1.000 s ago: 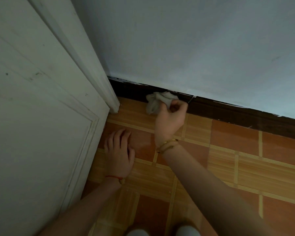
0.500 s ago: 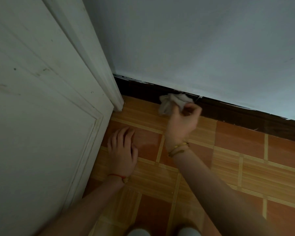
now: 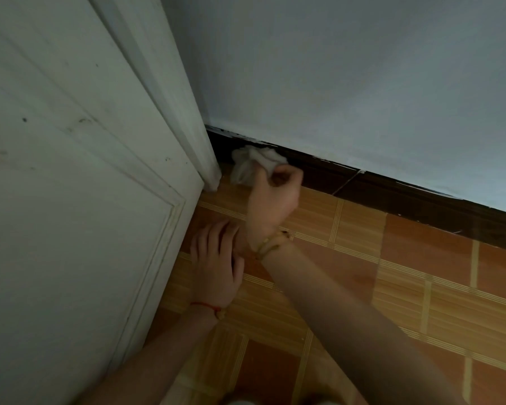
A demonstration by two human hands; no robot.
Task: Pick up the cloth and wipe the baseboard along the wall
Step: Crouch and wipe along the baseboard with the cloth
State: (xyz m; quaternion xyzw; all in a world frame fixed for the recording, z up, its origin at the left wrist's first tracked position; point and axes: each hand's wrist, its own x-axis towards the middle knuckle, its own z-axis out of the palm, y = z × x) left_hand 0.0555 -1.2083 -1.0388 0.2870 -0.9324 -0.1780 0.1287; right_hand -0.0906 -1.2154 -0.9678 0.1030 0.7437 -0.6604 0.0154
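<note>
A crumpled white cloth (image 3: 253,163) is pressed against the dark brown baseboard (image 3: 406,194) close to the door frame. My right hand (image 3: 272,200) grips the cloth from below, fingers curled round it, a gold bracelet on the wrist. My left hand (image 3: 215,264) lies flat on the floor tiles, fingers straight, a red thread round its wrist. The baseboard's left end behind the cloth is partly hidden.
A white panelled door (image 3: 70,214) and its frame (image 3: 184,118) fill the left side. A pale blue wall (image 3: 348,83) rises above the baseboard. Orange-brown patterned floor tiles (image 3: 421,273) stretch to the right.
My right hand has slid the cloth left along the baseboard towards the door frame. The left hand stays flat on the floor.
</note>
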